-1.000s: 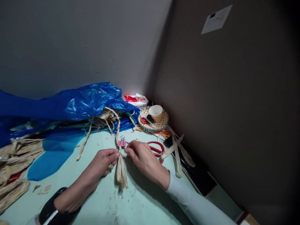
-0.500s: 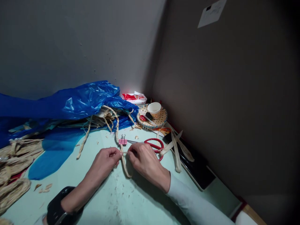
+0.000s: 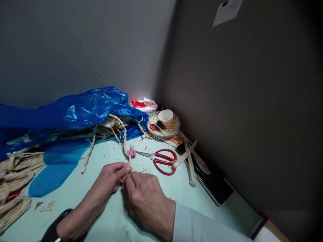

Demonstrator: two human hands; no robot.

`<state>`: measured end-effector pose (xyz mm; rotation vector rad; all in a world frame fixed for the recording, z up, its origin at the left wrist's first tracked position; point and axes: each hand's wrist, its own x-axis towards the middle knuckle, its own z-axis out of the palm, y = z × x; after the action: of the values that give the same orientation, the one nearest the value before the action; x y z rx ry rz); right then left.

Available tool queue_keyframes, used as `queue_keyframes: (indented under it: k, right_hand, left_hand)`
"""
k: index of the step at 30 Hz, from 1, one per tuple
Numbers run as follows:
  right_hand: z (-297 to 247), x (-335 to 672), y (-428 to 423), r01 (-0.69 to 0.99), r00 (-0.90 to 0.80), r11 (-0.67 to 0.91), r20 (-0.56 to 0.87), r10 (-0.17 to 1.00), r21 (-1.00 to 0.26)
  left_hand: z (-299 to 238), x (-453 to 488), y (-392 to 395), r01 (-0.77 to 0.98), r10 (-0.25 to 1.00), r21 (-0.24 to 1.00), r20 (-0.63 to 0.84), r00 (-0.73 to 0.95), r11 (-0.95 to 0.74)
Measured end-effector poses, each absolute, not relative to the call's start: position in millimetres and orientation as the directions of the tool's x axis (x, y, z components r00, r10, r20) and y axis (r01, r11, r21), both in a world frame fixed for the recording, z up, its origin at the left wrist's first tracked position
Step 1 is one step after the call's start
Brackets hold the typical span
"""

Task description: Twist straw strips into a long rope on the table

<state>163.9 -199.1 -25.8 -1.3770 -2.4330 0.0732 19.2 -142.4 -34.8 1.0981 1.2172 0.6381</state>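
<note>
A braided cord of dry, straw-coloured fibre (image 3: pixel 124 139) runs from under the blue plastic down to my hands. A pink binder clip (image 3: pixel 131 153) grips it just above them. My left hand (image 3: pixel 112 176) pinches the cord below the clip between thumb and forefinger. Touching it, my right hand (image 3: pixel 148 198) has its fingers closed on the same cord, and its back hides the lower end. To the right of the clip lie red-handled scissors (image 3: pixel 165 162), blades slightly apart and pointing at the clip.
Blue plastic sheeting (image 3: pixel 93 104) covers fibre bundles at the back left; more bundles (image 3: pixel 20 174) lie at the left edge. A woven tray (image 3: pixel 174 132) holds a paper cup (image 3: pixel 166 117). Loose strips (image 3: pixel 191 168) lie over a black flat device (image 3: pixel 212 185) by the right wall.
My right hand has moved left and nearer to me, meeting my left hand at the cord. The scissors are now fully uncovered. The cord's lower end has become hidden.
</note>
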Motion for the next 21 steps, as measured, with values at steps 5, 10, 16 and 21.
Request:
queue_keyframes:
  k: [5, 10, 16, 21]
  right_hand:
    - [-15.5, 178.8, -173.3, 0.729, -0.144, 0.248, 0.211, 0.967, -0.637]
    - [-22.7, 180.8, -151.1, 0.53, -0.206, 0.099, -0.014, 0.979, -0.842]
    - [-31.3, 182.1, -147.0, 0.507, -0.165, 0.08, -0.006, 0.986, -0.858]
    - [-32.9, 182.6, -151.7, 0.489, -0.12, 0.072, 0.015, 0.993, -0.869]
  left_hand:
    - [-28.2, 17.6, -141.6, 0.148, 0.85, 0.911, -0.412, 0.329, 0.385]
    - [-26.6, 20.8, -143.1, 0.278, 0.868, 0.917, -0.372, 0.328, 0.288]
    - [-27.6, 19.7, -141.8, 0.459, 0.908, 0.885, -0.25, 0.335, 0.074]
    - [-23.5, 12.8, -141.1, 0.572, 0.935, 0.819, -0.236, 0.266, 0.044]
